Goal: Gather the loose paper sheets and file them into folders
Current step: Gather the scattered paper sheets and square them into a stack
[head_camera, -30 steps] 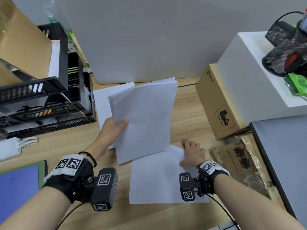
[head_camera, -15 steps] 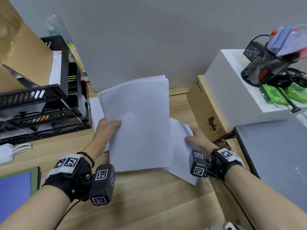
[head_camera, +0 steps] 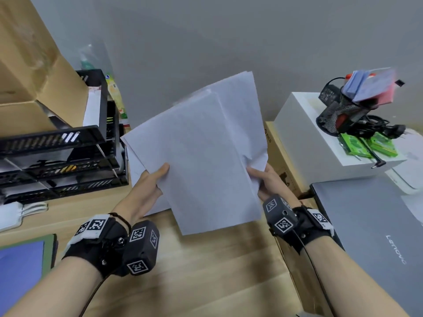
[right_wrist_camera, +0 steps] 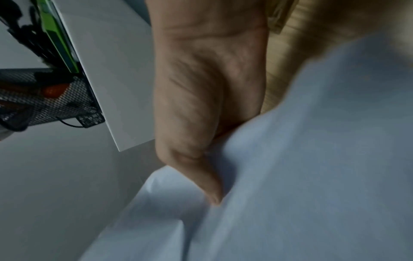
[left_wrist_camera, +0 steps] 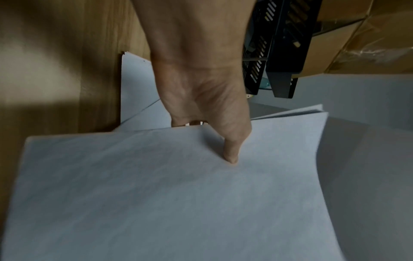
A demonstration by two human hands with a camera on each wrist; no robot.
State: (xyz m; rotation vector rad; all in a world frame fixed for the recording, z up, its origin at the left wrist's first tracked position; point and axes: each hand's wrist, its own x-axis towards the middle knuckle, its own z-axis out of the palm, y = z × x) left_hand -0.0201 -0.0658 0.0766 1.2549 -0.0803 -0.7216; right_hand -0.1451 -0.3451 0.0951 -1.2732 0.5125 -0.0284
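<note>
A stack of white paper sheets is held up above the wooden desk. My left hand pinches its left edge, thumb on top, fingers hidden underneath. My right hand pinches another sheet at its right edge, thumb on top, and holds it behind the stack. One more white sheet lies flat on the desk under my left hand. No folder can be made out for certain.
A black tiered file tray stands at the left, with brown cardboard above it. A brown box and a white box with a mesh pen holder stand at the right. A grey laptop lies right, a tablet lower left.
My right hand lifted the sheet that lay on the desk and brought it up against the stack in my left hand. The stack has risen and the view tilted upward.
</note>
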